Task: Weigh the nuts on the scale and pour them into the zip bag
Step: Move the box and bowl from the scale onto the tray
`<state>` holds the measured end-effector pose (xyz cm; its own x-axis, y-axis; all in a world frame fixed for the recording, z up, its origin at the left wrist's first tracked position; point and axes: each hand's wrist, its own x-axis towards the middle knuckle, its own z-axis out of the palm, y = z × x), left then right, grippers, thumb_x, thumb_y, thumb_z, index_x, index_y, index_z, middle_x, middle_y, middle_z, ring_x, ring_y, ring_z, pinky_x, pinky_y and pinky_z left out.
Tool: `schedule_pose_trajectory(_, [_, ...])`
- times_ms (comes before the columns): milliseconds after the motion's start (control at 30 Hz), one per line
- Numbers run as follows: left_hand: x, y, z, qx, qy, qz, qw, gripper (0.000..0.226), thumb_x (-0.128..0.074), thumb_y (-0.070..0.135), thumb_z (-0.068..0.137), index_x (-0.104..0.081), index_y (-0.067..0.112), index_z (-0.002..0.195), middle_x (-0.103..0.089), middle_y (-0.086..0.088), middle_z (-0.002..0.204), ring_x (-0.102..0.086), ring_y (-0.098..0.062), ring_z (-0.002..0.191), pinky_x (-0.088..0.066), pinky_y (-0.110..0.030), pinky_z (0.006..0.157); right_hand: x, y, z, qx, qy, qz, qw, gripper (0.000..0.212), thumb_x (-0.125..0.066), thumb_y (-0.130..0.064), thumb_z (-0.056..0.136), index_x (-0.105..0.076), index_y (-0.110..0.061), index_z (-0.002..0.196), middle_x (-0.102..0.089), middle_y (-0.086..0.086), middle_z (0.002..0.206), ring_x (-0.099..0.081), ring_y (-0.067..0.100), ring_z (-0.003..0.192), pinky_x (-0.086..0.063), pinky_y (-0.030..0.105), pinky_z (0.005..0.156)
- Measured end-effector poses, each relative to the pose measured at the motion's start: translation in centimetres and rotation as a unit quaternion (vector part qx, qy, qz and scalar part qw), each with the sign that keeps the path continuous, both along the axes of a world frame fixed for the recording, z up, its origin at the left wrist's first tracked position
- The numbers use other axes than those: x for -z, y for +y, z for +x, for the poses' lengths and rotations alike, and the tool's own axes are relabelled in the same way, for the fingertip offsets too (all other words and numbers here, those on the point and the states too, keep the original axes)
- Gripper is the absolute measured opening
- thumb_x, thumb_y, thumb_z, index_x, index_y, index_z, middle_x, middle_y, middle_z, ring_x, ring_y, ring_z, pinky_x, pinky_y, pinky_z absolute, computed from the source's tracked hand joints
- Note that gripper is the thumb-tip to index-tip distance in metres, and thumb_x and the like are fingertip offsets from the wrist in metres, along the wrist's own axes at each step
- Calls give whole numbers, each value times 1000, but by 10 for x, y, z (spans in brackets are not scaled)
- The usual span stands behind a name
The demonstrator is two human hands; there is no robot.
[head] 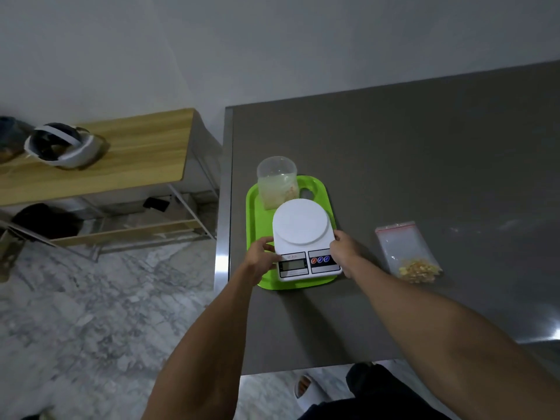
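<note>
Both forearms reach in — white scale [304, 239] gripped at its sides by left hand [263, 256] and right hand [345, 248] on green tray [254, 219], display end toward the person. Zip bag [404, 249] of nuts [419, 270] lies right — red seal pointing away.

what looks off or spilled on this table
Nothing is spilled. The scale sits level on the green tray, gripped by the left hand and right hand; its platform is bare. The zip bag lies flat with nuts already inside.
</note>
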<state>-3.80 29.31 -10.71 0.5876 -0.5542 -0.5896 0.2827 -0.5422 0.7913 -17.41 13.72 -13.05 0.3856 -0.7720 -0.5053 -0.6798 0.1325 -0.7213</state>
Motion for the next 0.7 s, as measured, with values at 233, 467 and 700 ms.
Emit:
schedule_pose_trajectory(233, [1, 24, 23, 41, -51, 68, 996, 57, -60, -17, 80, -50, -1, 133, -53, 0, 78, -54, -16, 69, -47, -26, 61, 17, 23, 26, -48, 15, 0, 999, 46, -38, 2, 82, -68, -15, 112, -71, 10, 109, -65, 32, 96, -58, 40, 82])
schedule_pose_trajectory(467, [3, 27, 38, 84, -135, 140, 977, 49, -59, -13, 80, -59, 5, 126, -59, -6, 97, -55, -23, 90, -47, -28, 74, 20, 32, 39, -72, 41, -2, 997, 46, -41, 2, 89, -64, -21, 120, -69, 5, 113, -64, 30, 98, -56, 33, 77])
schedule_pose_trajectory(700, [21, 17, 49, 120, -172, 163, 964, 43, -62, -5, 68, -67, 14, 106, -70, -8, 93, -65, -30, 92, -58, -39, 79, 22, 28, 41, -58, 53, -11, 997, 45, -43, 2, 87, -65, -24, 116, -70, 4, 112, -64, 30, 96, -59, 39, 80])
